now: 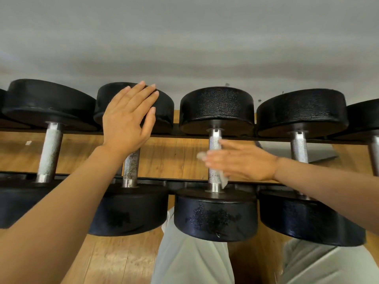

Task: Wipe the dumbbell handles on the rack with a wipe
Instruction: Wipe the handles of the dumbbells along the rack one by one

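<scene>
While my flat left hand (pixel 128 117) rests on a weight (pixel 135 107), my right hand (pixel 240 160) presses the wipe (pixel 223 178) on a handle (pixel 214 160); next handle after.

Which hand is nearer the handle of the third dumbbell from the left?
Right. The right hand presses the wipe against that handle; the left hand rests on the far head of the neighbouring dumbbell.

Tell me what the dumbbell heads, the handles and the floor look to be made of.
Dumbbell heads: likely rubber-coated, matte black with a pebbled skin.
Handles: bare metal, probably chromed steel; bright knurled grip, shiny collars.
Floor: wood or wood-look laminate; plank seams and grain.
</scene>
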Motion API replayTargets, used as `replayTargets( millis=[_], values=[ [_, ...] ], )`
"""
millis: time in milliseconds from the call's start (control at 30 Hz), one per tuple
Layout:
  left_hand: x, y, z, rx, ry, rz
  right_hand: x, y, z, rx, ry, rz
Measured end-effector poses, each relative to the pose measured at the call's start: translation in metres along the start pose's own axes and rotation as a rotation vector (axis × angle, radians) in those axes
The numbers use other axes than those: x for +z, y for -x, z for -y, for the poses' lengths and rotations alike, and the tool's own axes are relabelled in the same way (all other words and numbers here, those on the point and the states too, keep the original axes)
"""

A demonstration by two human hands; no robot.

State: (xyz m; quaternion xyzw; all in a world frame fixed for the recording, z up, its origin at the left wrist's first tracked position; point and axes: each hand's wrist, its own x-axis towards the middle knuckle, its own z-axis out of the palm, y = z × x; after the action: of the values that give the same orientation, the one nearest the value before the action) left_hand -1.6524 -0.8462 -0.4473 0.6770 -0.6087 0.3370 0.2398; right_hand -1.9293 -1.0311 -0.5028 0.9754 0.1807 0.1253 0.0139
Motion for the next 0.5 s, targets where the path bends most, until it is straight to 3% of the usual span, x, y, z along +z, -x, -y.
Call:
replayTargets(
  millis=[67,167,233,400,500],
  values=[
    [0.000,0.000,0.000,-0.001,-0.003,-0.001,0.000,0.000,-0.009,0.178,0.036,-0.089],
    [0.000,0.000,-0.002,-0.012,0.003,0.007,0.006,-0.004,-0.004,0.273,0.055,-0.130],
    [-0.001,0.000,-0.002,-0.018,0.009,0.010,0.005,-0.001,0.005,0.207,0.041,-0.118],
    [-0.001,0.000,-0.002,-0.020,0.010,0.004,0.005,0.005,0.021,-0.229,-0.023,0.090],
    [0.000,-0.001,-0.002,-0.025,0.015,0.000,-0.004,-0.005,-0.005,-0.081,0.027,-0.021]
  ],
)
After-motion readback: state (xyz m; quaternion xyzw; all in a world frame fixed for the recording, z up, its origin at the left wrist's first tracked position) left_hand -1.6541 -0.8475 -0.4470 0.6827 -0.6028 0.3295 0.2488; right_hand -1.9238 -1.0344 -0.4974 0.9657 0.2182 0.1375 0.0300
